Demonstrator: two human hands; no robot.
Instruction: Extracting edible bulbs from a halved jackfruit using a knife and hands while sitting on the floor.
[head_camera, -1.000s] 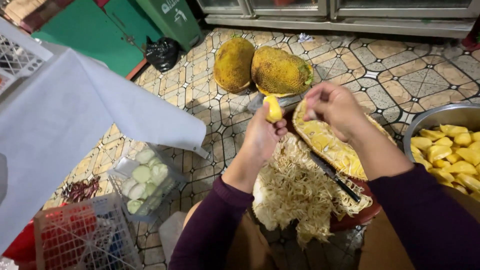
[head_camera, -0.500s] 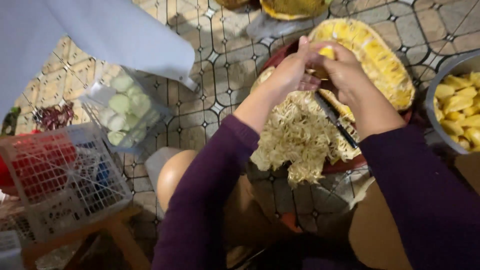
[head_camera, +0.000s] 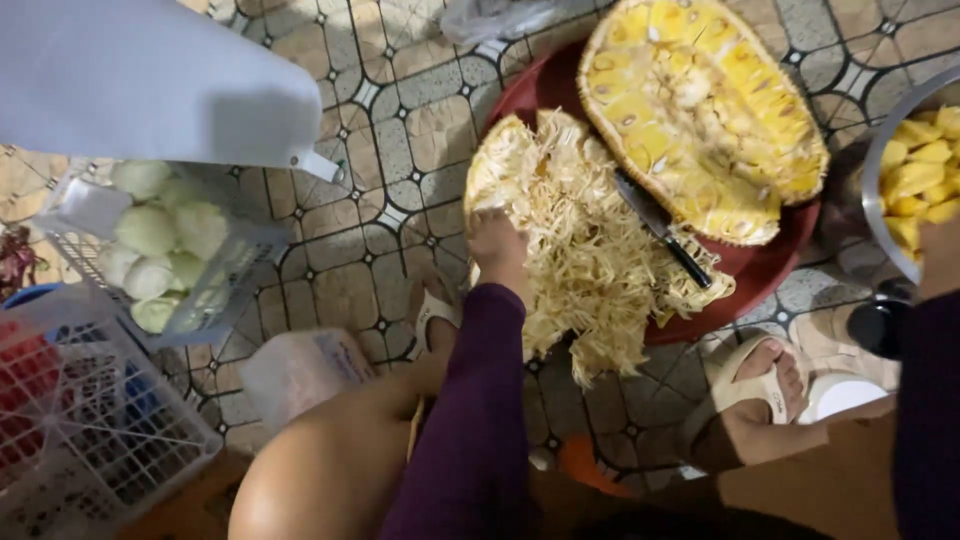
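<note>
A cut-open jackfruit half (head_camera: 700, 110) with yellow pods lies on a round red tray (head_camera: 780, 265) on the tiled floor. A heap of pale stringy jackfruit fibres (head_camera: 600, 260) fills the tray's left side. My left hand (head_camera: 497, 248) presses down on the left edge of that heap, its fingertips buried in the strands. A black-handled knife (head_camera: 665, 235) lies between the heap and the fruit. My right hand (head_camera: 940, 258) shows only as a sliver at the right edge, beside a metal bowl (head_camera: 872, 190) of yellow pods (head_camera: 920, 165).
A clear basket of pale green round pieces (head_camera: 160, 240) sits at the left under a white sheet (head_camera: 150, 80). A white wire crate (head_camera: 90, 430) stands at the lower left, a plastic tub (head_camera: 300, 370) by my knee. My sandalled feet (head_camera: 760, 378) flank the tray.
My hands have come apart. The left one dropped from the fruit onto the fibre heap and the right one swung off to the bowl side. The view has tilted further down.
</note>
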